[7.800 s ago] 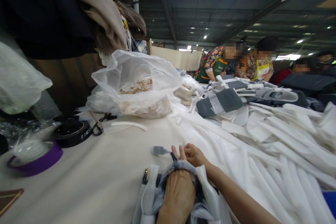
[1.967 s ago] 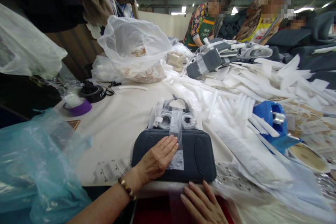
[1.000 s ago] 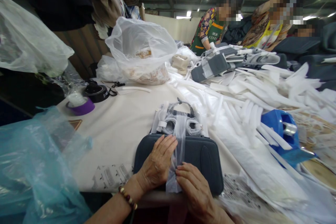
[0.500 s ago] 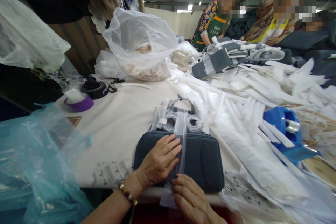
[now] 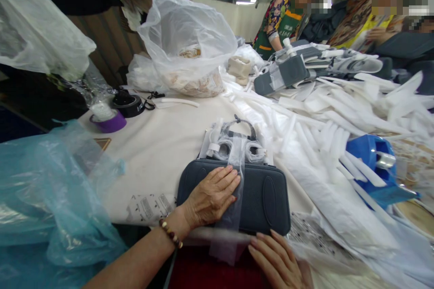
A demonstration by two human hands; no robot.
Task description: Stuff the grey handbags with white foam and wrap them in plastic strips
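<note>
A dark grey padded case (image 5: pixel 254 198) lies at the table's near edge. Down its middle runs a translucent plastic strip (image 5: pixel 237 216), whose lower end hangs over the edge. My left hand (image 5: pixel 212 196) lies flat on the case, fingers stretched across the strip. At the case's lower right edge is my right hand (image 5: pixel 276 259), fingers extended and apart from the strip. Behind the case, the strip also crosses two coiled white cables or tubes (image 5: pixel 224 149) and a dark strap (image 5: pixel 239 127).
Purple tape (image 5: pixel 109 122) and black tape (image 5: pixel 128 104) sit at the left, above blue plastic film (image 5: pixel 61 198). A blue tape dispenser (image 5: pixel 371 162) stands right, among many white foam strips (image 5: pixel 359 104). Opposite, a person in a green apron (image 5: pixel 288 27) works by stacked grey pieces.
My right hand has let go of the strip's lower end and moved right to the case's corner. My left hand stays pressed on the case. The view has shifted slightly.
</note>
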